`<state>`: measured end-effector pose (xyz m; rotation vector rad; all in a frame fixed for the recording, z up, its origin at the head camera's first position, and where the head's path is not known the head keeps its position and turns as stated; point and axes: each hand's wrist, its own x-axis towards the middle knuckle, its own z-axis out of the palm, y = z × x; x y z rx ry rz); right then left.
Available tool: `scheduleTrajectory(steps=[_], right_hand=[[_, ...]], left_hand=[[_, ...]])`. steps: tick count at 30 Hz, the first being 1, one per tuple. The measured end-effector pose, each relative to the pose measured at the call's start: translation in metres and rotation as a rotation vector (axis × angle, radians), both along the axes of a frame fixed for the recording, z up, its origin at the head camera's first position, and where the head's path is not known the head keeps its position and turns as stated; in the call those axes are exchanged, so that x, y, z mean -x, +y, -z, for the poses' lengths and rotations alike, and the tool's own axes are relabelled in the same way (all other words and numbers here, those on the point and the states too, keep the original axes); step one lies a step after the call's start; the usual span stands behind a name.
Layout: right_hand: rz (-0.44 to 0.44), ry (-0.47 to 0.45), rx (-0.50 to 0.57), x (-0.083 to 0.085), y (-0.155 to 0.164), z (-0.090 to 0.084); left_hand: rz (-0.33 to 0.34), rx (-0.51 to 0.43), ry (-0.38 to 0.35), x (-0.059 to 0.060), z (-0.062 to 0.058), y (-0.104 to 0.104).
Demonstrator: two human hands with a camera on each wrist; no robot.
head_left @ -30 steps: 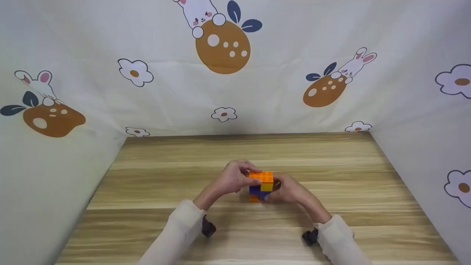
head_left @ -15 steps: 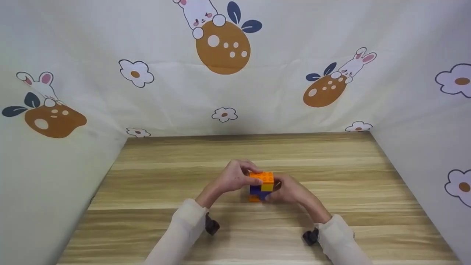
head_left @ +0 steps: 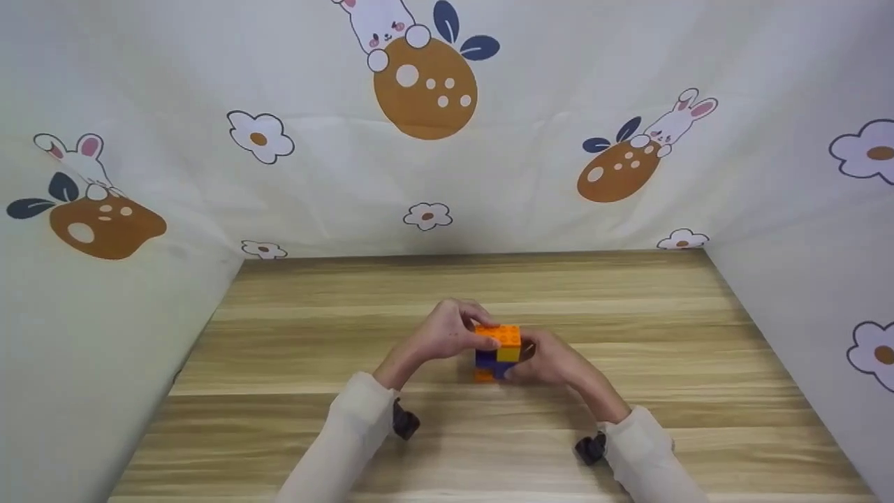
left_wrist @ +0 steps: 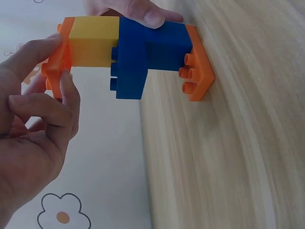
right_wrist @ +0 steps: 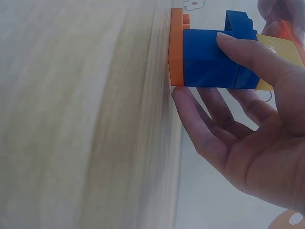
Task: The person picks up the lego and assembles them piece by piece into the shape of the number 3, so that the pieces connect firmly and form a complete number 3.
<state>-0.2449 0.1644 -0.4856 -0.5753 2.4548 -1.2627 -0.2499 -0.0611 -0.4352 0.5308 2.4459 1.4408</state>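
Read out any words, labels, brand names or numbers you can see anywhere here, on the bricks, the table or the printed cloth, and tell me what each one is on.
There is no readable text in any view.
Brick stack, gripped by the left hand and the right hand: plain orange, yellow and blue, no lettering visible.
Wooden table: grain only.
Backdrop cloth: only rabbit and flower pictures, no words.

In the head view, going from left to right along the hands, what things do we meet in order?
Left sleeve → left hand → brick stack → right hand → right sleeve.
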Motion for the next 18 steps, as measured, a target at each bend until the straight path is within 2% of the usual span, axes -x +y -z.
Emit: scheduleTrajectory(steps=[10,14,18], right_hand=[[0.014,-0.013,-0.012,0.0007,0.0012,0.0001],[0.016,-0.020,-0.003,0.0005,0.0009,-0.0002],[0.006,-0.018,-0.002,-0.0004,0.0009,-0.0008]], left_hand=[[-0.029,0.034,-0.025,-0.0014,-0.0029,0.0033],[-0.022,0.030,-0.033,-0.0020,-0.0032,0.0020],[-0.015,0.024,-0.070,-0.0036,-0.0024,0.0003]])
